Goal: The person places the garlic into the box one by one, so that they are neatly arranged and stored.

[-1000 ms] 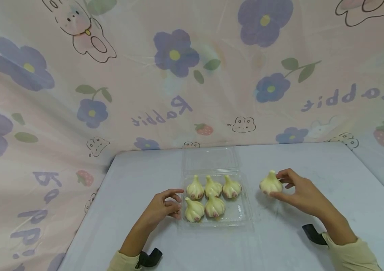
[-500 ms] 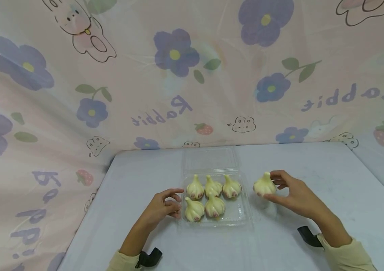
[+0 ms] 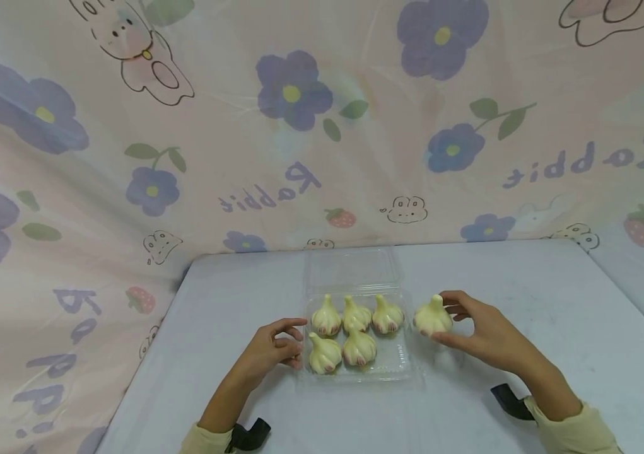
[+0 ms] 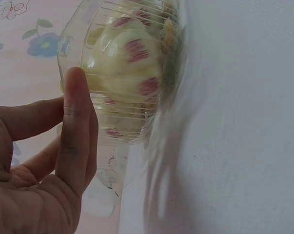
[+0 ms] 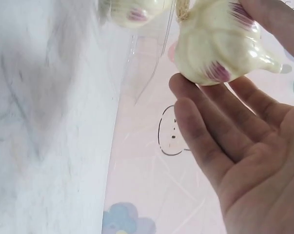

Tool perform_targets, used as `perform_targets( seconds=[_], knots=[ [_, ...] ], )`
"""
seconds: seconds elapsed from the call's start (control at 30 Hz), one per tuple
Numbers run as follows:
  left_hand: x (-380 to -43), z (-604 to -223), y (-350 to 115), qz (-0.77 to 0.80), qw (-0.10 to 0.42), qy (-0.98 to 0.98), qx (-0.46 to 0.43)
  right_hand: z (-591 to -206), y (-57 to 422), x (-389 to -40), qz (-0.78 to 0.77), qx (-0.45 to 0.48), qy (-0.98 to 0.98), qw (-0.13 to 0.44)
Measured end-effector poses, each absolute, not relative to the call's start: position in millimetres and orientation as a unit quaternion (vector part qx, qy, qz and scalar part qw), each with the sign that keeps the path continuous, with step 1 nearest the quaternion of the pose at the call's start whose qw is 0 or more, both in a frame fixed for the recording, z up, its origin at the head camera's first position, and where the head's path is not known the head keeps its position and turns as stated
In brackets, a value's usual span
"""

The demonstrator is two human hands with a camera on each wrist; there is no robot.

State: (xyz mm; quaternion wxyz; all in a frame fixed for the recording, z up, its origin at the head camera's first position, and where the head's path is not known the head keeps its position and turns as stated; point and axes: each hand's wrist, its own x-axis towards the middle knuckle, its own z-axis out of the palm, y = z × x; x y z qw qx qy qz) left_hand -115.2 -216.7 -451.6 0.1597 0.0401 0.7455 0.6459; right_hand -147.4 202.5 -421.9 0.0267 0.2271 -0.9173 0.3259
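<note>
My right hand (image 3: 490, 332) holds a garlic bulb (image 3: 433, 316) between thumb and fingers, just off the right side of a clear plastic clamshell box (image 3: 395, 367). In the right wrist view this bulb (image 5: 220, 41) shows purple streaks, its roots toward the box and its stem away. Several more garlic bulbs (image 3: 359, 348) sit in the box, three in the back row and two in front; the front right spot holds none. At the box's left side, my left hand (image 3: 274, 348) rests its fingertips by the rim, and one finger (image 4: 76, 92) overlaps the clear wall in the left wrist view.
The box's clear lid (image 3: 351, 267) lies folded open toward the back of the white table (image 3: 515, 271). A printed curtain (image 3: 356, 157) hangs behind the table and along its left side. Black wrist-worn pieces (image 3: 511, 401) stick out beside both sleeves.
My right hand has moved left with the garlic bulb, bringing it close to the box's right edge. My left hand and the box have stayed in place.
</note>
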Motion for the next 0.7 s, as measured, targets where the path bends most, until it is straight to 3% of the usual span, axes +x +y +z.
perform_targets(
  seconds=[0.7],
  knots=[
    [-115.5,-452.7,-217.4,0.648,0.161,0.743,0.042,-432.0,167.7,-139.3,0.341,0.263,-0.902,0.019]
  ],
)
